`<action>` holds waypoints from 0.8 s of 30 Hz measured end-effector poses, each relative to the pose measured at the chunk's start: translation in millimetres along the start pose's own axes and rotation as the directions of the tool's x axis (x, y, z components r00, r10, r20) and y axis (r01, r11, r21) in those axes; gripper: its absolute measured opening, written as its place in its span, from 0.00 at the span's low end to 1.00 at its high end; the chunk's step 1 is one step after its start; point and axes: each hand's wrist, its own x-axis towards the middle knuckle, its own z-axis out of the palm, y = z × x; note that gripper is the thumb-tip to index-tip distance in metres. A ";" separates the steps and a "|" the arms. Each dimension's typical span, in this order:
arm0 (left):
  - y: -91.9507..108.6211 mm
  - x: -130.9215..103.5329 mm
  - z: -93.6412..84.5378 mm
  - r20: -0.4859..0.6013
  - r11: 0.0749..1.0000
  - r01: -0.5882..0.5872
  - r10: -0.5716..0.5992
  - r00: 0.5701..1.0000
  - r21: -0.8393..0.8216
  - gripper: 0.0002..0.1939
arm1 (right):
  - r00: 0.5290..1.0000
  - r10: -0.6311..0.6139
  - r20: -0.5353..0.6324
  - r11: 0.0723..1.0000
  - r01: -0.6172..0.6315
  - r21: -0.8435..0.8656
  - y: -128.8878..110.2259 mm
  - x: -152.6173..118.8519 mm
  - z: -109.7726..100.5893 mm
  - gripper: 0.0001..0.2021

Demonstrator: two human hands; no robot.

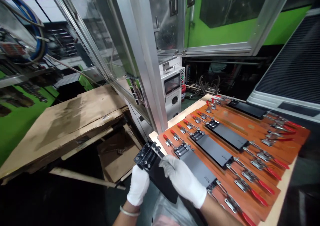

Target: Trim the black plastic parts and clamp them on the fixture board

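A long black plastic panel point(163, 178) is held up in front of me, tilted, with a ribbed end point(147, 157) of posts and screw holes facing away. My left hand point(139, 182), in a white glove, grips it from beneath near that end. My right hand point(183, 179), also gloved, is closed around a slim metal tool point(157, 152). Its thin shaft reaches over the ribbed end; I cannot make out the tip or whether it touches. Beside my right hand, a similar grey panel point(197, 167) lies clamped on an orange board point(172, 149).
More panels point(211, 147) lie in rows on the board, held by red-handled toggle clamps point(257, 196). To the left is a cardboard-covered table point(75, 119). An aluminium frame post point(147, 59) rises ahead, with a white cabinet with a screen point(172, 82) behind it.
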 end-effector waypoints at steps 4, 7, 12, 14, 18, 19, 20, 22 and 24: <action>-0.1 -0.9 -0.9 -0.004 0.998 0.050 -0.049 0.999 0.038 0.14 | 0.999 0.014 0.044 0.999 -0.013 -0.031 -3.7 -5.9 10.1 0.12; 0.0 -1.3 -0.8 -0.007 0.999 0.034 -0.034 0.999 0.039 0.14 | 0.998 -0.013 0.058 1.000 0.013 -0.003 -6.0 -4.2 14.8 0.14; -3.5 8.6 -7.5 0.067 0.990 -0.116 0.110 0.992 0.085 0.14 | 0.997 -0.019 0.071 0.999 0.016 0.046 -4.7 -3.6 14.7 0.14; -7.0 16.8 -16.0 0.113 0.967 -0.220 0.206 0.972 0.131 0.16 | 1.000 -0.016 0.017 1.000 0.016 -0.016 -2.0 -5.4 8.3 0.13; -13.5 34.1 -37.1 0.157 0.901 -0.352 0.321 0.934 0.254 0.13 | 0.980 0.112 -0.164 0.988 -0.128 -0.089 2.7 -10.5 -12.1 0.11; -14.3 37.8 -40.8 0.160 0.891 -0.361 0.328 0.931 0.274 0.12 | 0.979 0.172 -0.106 0.984 -0.176 -0.030 2.9 -12.0 -15.8 0.10; -14.6 40.7 -42.9 0.160 0.886 -0.366 0.332 0.930 0.286 0.12 | 0.973 0.230 -0.013 0.972 -0.229 0.052 2.9 -13.3 -17.7 0.11; -13.1 43.4 -41.7 0.138 0.895 -0.345 0.317 0.938 0.284 0.10 | 0.947 0.286 0.149 0.924 -0.314 0.221 3.1 -15.3 -16.4 0.13; -8.1 39.7 -32.7 0.097 0.930 -0.271 0.254 0.962 0.250 0.08 | 0.943 0.284 0.176 0.876 -0.329 0.353 5.0 -15.4 -9.4 0.15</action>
